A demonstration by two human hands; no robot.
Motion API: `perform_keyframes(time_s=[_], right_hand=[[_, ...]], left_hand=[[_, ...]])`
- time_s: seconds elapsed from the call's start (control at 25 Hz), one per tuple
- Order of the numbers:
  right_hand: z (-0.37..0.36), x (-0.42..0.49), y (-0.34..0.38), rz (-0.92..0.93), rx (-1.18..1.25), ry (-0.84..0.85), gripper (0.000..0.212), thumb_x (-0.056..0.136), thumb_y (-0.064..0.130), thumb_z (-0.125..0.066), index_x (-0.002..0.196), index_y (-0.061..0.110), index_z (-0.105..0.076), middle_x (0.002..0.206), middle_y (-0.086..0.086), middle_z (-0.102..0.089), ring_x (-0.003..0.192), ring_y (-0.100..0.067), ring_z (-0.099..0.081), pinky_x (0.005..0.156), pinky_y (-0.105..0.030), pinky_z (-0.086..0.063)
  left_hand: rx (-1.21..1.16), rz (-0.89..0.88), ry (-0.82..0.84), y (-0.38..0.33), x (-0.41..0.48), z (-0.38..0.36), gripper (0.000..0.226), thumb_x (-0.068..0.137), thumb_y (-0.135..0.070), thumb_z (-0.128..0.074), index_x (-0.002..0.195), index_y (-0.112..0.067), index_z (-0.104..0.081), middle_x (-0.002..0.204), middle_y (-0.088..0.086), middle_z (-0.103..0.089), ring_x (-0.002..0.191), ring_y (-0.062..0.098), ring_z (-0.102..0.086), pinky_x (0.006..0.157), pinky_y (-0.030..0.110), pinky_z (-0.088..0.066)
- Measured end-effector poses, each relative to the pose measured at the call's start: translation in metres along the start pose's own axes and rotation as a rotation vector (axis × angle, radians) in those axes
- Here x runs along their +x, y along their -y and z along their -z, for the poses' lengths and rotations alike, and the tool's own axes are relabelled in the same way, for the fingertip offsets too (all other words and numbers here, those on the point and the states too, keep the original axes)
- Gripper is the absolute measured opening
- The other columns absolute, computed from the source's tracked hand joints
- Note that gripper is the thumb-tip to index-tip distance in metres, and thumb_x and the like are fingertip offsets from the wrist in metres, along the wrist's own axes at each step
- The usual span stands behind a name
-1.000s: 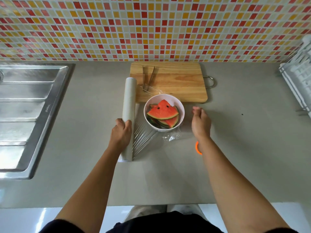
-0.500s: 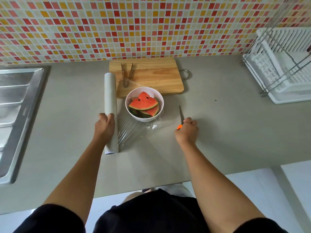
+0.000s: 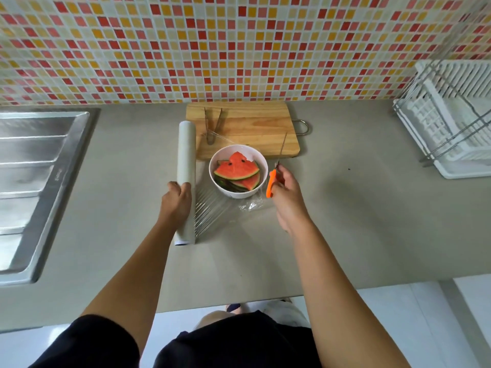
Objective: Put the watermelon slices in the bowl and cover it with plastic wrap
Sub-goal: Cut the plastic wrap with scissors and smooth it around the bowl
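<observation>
- A dark garment (image 3: pixel 233 341) is seen at the bottom edge, and both bare forearms are stretched out over the grey countertop (image 3: pixel 358 221).
- The near part of the plastic wrap roll (image 3: pixel 186 166) is gripped by the left hand (image 3: pixel 176 203), with the fingers curled over its top. The roll is laid lengthwise on the counter, just left of the bowl.
- A wrinkled sheet of clear film (image 3: pixel 210 212) is drawn out from the roll towards the right, and its crumpled end (image 3: pixel 251 205) is found just near of the bowl. Whether the film runs over or under the bowl cannot be told.
- An orange-handled knife (image 3: pixel 270 185) is held in the right hand (image 3: pixel 289 196), just right of the bowl, with the thin blade pointed away.
- The watermelon slices (image 3: pixel 236 170) are stacked inside the white bowl (image 3: pixel 237 194), which is set at the near edge of the wooden cutting board (image 3: pixel 252 120).
- Metal tongs (image 3: pixel 212 126) are laid on the board's left part.
- A steel sink (image 3: pixel 39 181) is seen at far left, a white dish rack (image 3: pixel 451 123) at far right, and a mosaic tiled wall (image 3: pixel 212 49) behind.
</observation>
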State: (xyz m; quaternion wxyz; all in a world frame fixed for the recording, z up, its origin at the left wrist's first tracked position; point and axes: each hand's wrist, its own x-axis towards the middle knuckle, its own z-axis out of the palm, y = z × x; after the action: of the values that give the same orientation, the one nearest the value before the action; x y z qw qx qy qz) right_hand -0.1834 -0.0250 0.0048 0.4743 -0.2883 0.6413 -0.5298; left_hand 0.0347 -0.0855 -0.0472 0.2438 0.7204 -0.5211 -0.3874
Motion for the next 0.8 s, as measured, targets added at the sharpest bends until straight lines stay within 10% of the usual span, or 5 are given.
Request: perform_keyframes(time_s=[0.2, 0.52, 0.8], right_hand=[[-0.032, -0.029, -0.018, -0.004, 0.106, 0.242, 0.037, 0.083, 0.010, -0.056, 0.104, 0.042, -0.058, 0.097, 0.019, -0.063, 0.082, 0.000, -0.065, 0.073, -0.018, -0.046], [-0.041, -0.070, -0.049, 0.013, 0.008, 0.299, 0.036, 0.090, 0.007, -0.056, 0.120, 0.026, -0.054, 0.077, 0.018, -0.059, 0.076, 0.004, -0.062, 0.063, -0.007, -0.044], [-0.022, -0.096, -0.062, -0.060, -0.117, 0.410, 0.038, 0.089, 0.017, -0.057, 0.116, 0.042, -0.049, 0.081, 0.007, -0.065, 0.091, -0.017, -0.065, 0.078, -0.022, -0.050]], left_hand=[[-0.025, 0.022, 0.007, 0.002, -0.001, 0.002, 0.032, 0.092, -0.037, -0.033, 0.096, -0.007, -0.041, 0.094, 0.016, -0.052, 0.086, 0.032, -0.048, 0.071, 0.036, -0.034], [-0.006, 0.020, 0.025, 0.000, -0.003, 0.001, 0.031, 0.089, -0.040, -0.043, 0.095, -0.010, -0.038, 0.082, 0.003, -0.051, 0.079, 0.026, -0.047, 0.054, 0.031, -0.031], [0.045, 0.020, -0.031, -0.004, -0.008, -0.004, 0.037, 0.090, -0.033, -0.043, 0.108, -0.001, -0.045, 0.115, 0.019, -0.050, 0.107, 0.035, -0.048, 0.086, 0.038, -0.038]])
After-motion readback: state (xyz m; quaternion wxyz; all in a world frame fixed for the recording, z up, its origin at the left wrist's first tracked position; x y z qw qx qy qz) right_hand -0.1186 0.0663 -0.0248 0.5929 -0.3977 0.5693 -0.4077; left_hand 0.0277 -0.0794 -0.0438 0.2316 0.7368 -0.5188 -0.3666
